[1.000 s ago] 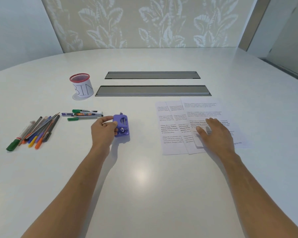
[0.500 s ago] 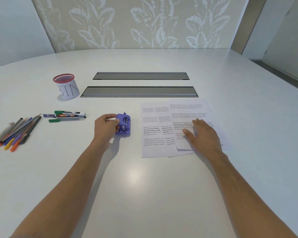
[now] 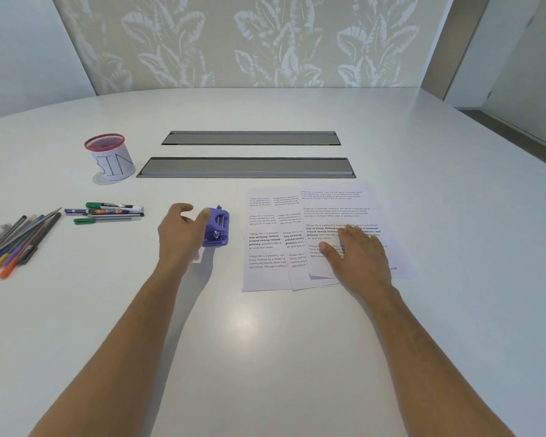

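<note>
Grabbing-the-punch step I reckon: left hand half-open, thumb just touching the purple hole punch at its 3 o'clock, right hand flat on the printed sheets further toward 3, so next needs a proper grip.

place: office meeting room | cues: white conference table, 2 cable hatches, pens
</note>
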Tool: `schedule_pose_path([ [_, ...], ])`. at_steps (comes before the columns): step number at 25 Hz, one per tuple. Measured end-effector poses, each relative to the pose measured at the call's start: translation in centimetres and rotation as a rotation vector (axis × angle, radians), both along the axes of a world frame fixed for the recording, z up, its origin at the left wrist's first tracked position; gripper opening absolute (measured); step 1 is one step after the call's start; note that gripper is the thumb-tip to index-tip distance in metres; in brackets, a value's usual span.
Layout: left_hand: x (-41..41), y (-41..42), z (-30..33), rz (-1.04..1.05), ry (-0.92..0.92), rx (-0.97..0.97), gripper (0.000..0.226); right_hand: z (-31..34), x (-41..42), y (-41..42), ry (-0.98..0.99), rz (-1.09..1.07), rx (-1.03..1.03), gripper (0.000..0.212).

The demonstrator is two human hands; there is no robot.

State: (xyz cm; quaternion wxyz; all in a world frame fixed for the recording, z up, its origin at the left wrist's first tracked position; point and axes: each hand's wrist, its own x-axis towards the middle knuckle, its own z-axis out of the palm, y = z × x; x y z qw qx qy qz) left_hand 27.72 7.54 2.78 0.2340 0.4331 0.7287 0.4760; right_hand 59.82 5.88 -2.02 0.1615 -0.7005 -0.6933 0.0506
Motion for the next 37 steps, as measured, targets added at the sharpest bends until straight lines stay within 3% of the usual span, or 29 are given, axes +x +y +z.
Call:
schedule_pose_path([
  [3,2.5,-1.5,0.7,0.091,0.168,0.211,0.025,-0.1,0.1,0.1,-0.007,-0.001,-0.002,0.073],
  [5,5.8,-2.5,0.4,-0.057,0.285,0.227,0.020,0.0,0.1,0.1,-0.006,-0.002,-0.004,0.073],
  [7,9.0,-3.1,-0.4,-0.217,0.363,0.128,0.027,0.1,0.1,0.1,0.002,0.001,-0.007,0.072],
  [10,11.1,-2.8,-1.2,-0.251,0.435,-0.085,0.053,0.1,0.1,-0.1,0.010,0.006,-0.016,0.069],
  [12,11.8,-2.5,-1.1,-0.262,0.418,-0.164,0.062,0.1,0.1,-0.2,0.015,0.008,-0.020,0.069],
  [17,12.2,-1.3,-0.1,-0.302,0.188,-0.179,0.056,0.0,0.0,-0.4,0.003,0.032,-0.051,0.080],
  [19,11.9,-1.0,0.2,-0.269,0.175,-0.190,0.055,0.1,0.0,-0.6,0.009,0.041,-0.061,0.087],
  [22,12.8,-1.4,-0.3,-0.234,0.493,-0.251,0.064,0.2,-0.5,-0.7,-0.007,0.060,-0.096,0.099],
  [24,13.7,-1.6,-0.8,-0.243,0.595,-0.257,0.073,0.2,-0.9,-0.7,-0.019,0.070,-0.110,0.103],
  [32,13.7,-0.3,-0.7,-0.229,0.396,-0.238,0.086,0.2,-1.1,-0.7,-0.039,0.068,-0.112,0.098],
  [37,11.8,0.9,-0.1,-0.257,0.019,-0.175,0.078,0.3,-1.1,-0.7,-0.037,0.075,-0.103,0.097],
])
